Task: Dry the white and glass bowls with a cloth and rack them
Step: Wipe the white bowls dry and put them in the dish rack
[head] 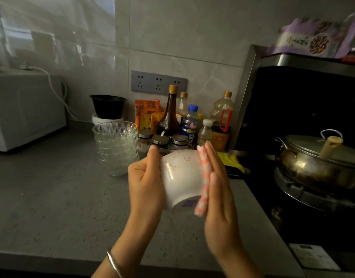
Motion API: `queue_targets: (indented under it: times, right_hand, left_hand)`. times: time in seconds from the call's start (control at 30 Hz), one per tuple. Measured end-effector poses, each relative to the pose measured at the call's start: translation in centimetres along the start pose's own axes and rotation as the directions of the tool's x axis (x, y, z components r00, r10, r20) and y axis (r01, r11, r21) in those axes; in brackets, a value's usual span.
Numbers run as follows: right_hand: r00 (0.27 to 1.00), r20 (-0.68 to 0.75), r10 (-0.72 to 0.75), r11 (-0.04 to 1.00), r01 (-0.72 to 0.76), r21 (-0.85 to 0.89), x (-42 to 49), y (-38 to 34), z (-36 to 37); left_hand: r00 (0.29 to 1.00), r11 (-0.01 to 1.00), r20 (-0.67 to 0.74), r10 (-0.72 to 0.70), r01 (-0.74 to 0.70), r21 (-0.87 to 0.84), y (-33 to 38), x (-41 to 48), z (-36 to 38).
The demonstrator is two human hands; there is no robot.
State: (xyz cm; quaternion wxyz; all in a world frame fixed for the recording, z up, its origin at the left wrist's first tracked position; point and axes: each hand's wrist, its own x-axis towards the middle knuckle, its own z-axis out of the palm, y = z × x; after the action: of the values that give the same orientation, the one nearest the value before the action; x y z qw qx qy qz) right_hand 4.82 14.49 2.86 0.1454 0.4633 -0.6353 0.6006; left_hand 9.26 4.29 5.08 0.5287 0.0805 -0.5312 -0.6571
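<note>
A white bowl (181,178) with small pink flecks is held tipped in the air above the grey counter, its foot toward me. My left hand (145,183) grips its left side, thumb over the rim. My right hand (218,189) has straight fingers and presses a pink-and-white cloth (203,181) flat against the bowl's right side. A stack of several cut-glass bowls (116,146) stands on the counter behind and to the left of my hands. No rack is in view.
Behind the bowl stand sauce bottles (169,111) and spice jars (160,140). A black bowl (108,106) sits on a white tub. A white microwave (26,111) is at far left. A lidded pot (321,163) sits on the stove at right.
</note>
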Motion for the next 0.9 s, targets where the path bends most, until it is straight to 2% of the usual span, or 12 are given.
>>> queue_targets:
  times: [0.1, 0.17, 0.2, 0.27, 0.33, 0.4, 0.5, 0.57, 0.63, 0.7, 0.8, 0.9]
  right_hand:
    - [0.993, 0.009, -0.121, 0.973, 0.121, -0.196, -0.9, -0.5, 1.0]
    - [0.965, 0.060, -0.255, 0.864, 0.256, -0.433, 0.0, -0.8, 1.0]
    - [0.959, 0.071, -0.274, 0.841, 0.274, -0.466, 0.7, -0.8, 0.8]
    - [0.979, 0.052, -0.198, 0.918, 0.204, -0.340, 2.0, -1.1, 0.1]
    - [0.998, 0.026, -0.052, 0.998, 0.052, 0.021, 2.4, -0.7, -0.4]
    - [0.995, 0.021, 0.101, 0.954, -0.103, 0.282, 2.2, -0.2, -0.6]
    - [0.946, -0.081, 0.313, 0.855, -0.243, 0.459, 1.6, 0.2, -0.5]
    - [0.935, -0.079, 0.346, 0.845, -0.274, 0.459, 1.7, -0.3, -1.1]
    - [0.954, -0.043, 0.296, 0.887, -0.258, 0.383, 2.4, -0.5, -1.9]
    - [0.970, -0.095, 0.223, 0.919, -0.177, 0.351, 3.2, -0.9, -2.5]
    - [0.996, -0.026, 0.088, 0.971, -0.080, 0.226, 3.7, -0.3, -2.8]
    - [0.999, 0.051, -0.010, 0.987, 0.002, 0.162, 4.0, -0.6, -2.4]
  left_hand:
    - [0.999, 1.000, 0.030, 0.020, -0.020, 0.007, 0.1, 0.2, 0.1]
    - [0.995, 0.996, 0.078, 0.057, -0.062, 0.061, 0.0, 0.1, 0.2]
    - [0.992, 0.993, 0.105, 0.068, -0.077, 0.088, 0.0, 0.0, 0.1]
    - [0.989, 0.991, 0.131, 0.066, -0.080, 0.106, -0.1, 0.0, -0.1]
    - [0.992, 0.995, 0.115, 0.046, -0.056, 0.085, 0.1, 0.0, -0.2]
    - [0.996, 1.000, 0.088, 0.014, -0.016, 0.016, 0.2, 0.1, -0.3]
    - [0.995, 0.996, 0.064, -0.080, 0.083, -0.045, 0.2, 0.2, -0.2]
    - [0.983, 0.988, 0.111, -0.144, 0.149, -0.042, 0.2, 0.2, -0.3]
    - [0.966, 0.987, 0.202, -0.159, 0.150, 0.059, 0.0, 0.5, -0.6]
    - [0.950, 0.985, 0.295, -0.105, 0.058, 0.163, 0.0, 1.0, -1.1]
    - [0.917, 0.954, 0.387, 0.096, -0.195, 0.226, 0.5, 1.8, -1.5]
    - [0.844, 0.826, 0.503, 0.185, -0.411, 0.386, 1.2, 1.6, -0.8]
